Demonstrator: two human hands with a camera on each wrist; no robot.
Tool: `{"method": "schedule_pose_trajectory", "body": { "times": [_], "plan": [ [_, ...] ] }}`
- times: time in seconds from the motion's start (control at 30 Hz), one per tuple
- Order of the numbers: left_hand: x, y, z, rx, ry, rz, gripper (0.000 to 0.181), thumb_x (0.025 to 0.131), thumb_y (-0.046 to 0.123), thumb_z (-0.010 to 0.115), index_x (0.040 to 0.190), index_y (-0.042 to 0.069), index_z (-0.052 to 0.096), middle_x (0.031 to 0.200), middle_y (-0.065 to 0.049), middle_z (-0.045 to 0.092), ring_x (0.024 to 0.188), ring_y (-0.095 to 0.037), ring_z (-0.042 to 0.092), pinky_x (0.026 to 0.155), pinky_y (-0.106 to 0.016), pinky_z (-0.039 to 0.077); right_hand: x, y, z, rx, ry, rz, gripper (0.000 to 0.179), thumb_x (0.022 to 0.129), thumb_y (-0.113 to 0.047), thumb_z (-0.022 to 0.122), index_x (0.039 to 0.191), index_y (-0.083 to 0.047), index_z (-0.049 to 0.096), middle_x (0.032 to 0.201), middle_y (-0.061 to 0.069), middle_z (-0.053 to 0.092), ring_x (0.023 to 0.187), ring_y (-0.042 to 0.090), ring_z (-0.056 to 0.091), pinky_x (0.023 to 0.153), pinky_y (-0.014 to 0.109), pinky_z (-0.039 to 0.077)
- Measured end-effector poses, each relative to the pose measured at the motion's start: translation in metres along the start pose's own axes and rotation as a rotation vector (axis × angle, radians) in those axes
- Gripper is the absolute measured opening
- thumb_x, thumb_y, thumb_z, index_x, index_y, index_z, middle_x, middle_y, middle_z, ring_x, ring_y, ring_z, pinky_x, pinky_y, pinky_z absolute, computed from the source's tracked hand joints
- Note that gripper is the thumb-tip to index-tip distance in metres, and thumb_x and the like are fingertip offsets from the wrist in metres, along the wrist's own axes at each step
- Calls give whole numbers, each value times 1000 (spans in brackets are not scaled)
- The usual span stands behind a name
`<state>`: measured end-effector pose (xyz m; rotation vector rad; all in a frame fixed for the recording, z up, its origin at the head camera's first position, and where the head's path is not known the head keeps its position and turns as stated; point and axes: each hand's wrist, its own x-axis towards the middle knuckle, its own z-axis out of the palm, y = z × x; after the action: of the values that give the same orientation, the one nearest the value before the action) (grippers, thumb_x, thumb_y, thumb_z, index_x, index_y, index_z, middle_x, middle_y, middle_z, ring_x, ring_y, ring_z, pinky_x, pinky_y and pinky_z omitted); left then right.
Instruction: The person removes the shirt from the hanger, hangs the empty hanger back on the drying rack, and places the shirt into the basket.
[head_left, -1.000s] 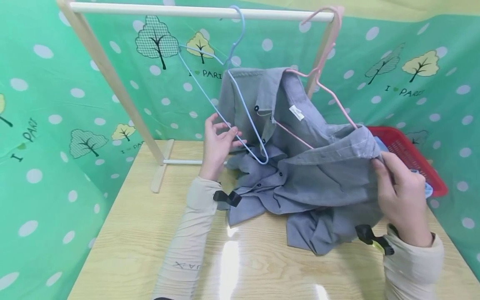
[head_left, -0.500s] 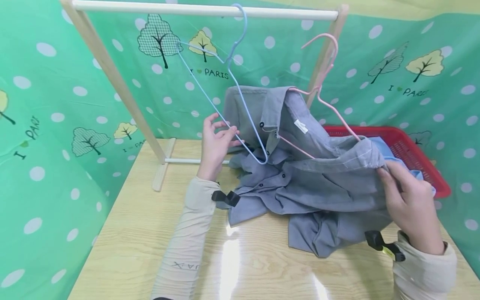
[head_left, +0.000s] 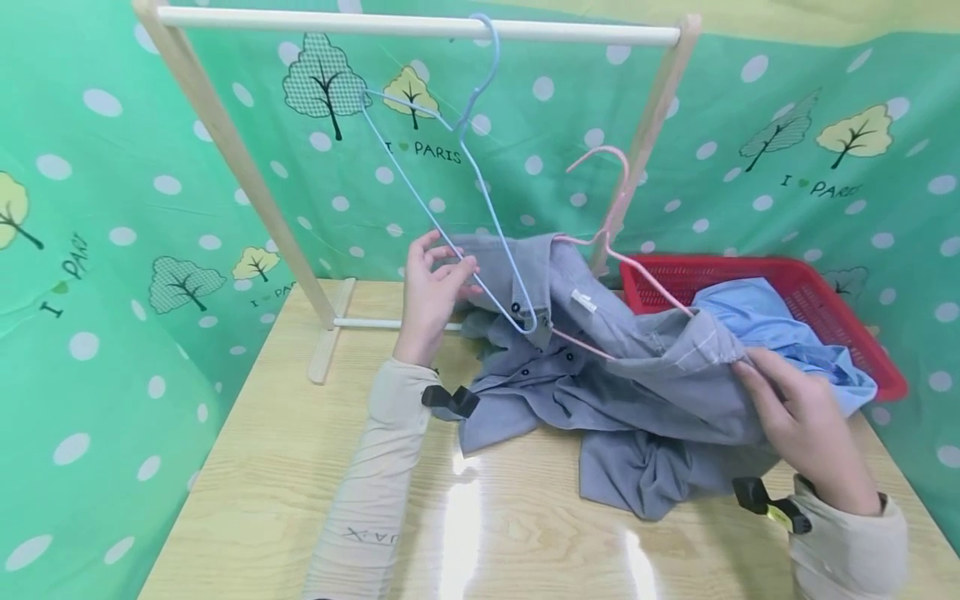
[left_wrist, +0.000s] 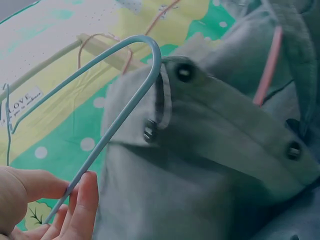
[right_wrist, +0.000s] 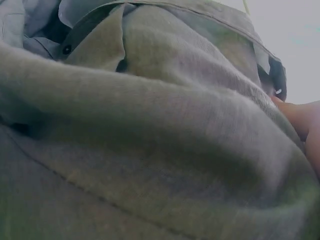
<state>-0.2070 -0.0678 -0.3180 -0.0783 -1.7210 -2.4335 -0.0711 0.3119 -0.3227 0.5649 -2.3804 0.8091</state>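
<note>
A blue wire hanger (head_left: 491,212) hangs by its hook from the rack's top bar, and my left hand (head_left: 435,292) pinches its lower wire between thumb and fingers. In the left wrist view the blue hanger (left_wrist: 120,117) crosses in front of the grey cloth. My right hand (head_left: 802,417) grips the collar area of a grey button shirt (head_left: 667,400), whose lower part lies bunched on the table. A pink hanger (head_left: 645,275) sits inside the shirt's neck, its hook free of the bar. The shirt (right_wrist: 150,135) fills most of the right wrist view, hiding most of that hand.
A wooden rack with a white top bar (head_left: 322,21) stands at the back of the table (head_left: 262,483). At the back right, a red basket (head_left: 847,321) holds light blue clothing (head_left: 765,317). Green patterned cloth (head_left: 90,375) surrounds the table.
The pink hanger's hook has dropped from the top bar to well below it. The shirt's collar has sunk with it, showing more of the basket. My left hand has stayed on the blue hanger.
</note>
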Motion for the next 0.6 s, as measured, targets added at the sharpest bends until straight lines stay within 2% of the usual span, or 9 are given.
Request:
{"method": "schedule_pose_trajectory", "body": {
  "times": [0.13,0.23,0.3,0.47,0.6],
  "plan": [
    [0,-1,-2,29,5,-5,67,90,-5,65,147,7,30,114,-9,54,87,-22,65,68,-30,62,-2,5,5,13,-64,-40,16,93,6,61,106,2,70,111,-37,54,94,-14,54,85,4,40],
    [1,-2,-3,37,2,-9,68,91,-4,66,147,6,30,115,-10,54,88,-25,66,69,-31,62,-5,9,8,4,-107,-42,22,88,11,63,105,-2,71,107,-33,57,87,-13,54,80,7,41],
    [0,-3,-3,39,-4,-12,67,91,-3,66,147,5,29,114,-9,54,88,-24,66,69,-31,62,-7,11,9,2,-132,-29,27,86,13,64,105,-4,71,106,-30,60,86,-14,54,79,7,41],
    [0,-3,-3,37,-17,-15,66,91,-2,66,146,5,29,113,-9,54,82,-18,66,69,-31,62,-14,18,12,32,-165,20,24,91,9,63,109,-5,71,106,-24,64,89,-11,56,80,5,41],
    [1,-3,-4,47,-20,-8,66,92,-1,66,146,5,30,114,-10,54,84,-20,66,69,-31,62,-20,24,15,78,-189,44,26,90,12,61,106,-5,70,100,-19,65,83,-8,55,76,7,41]
  ]
}}
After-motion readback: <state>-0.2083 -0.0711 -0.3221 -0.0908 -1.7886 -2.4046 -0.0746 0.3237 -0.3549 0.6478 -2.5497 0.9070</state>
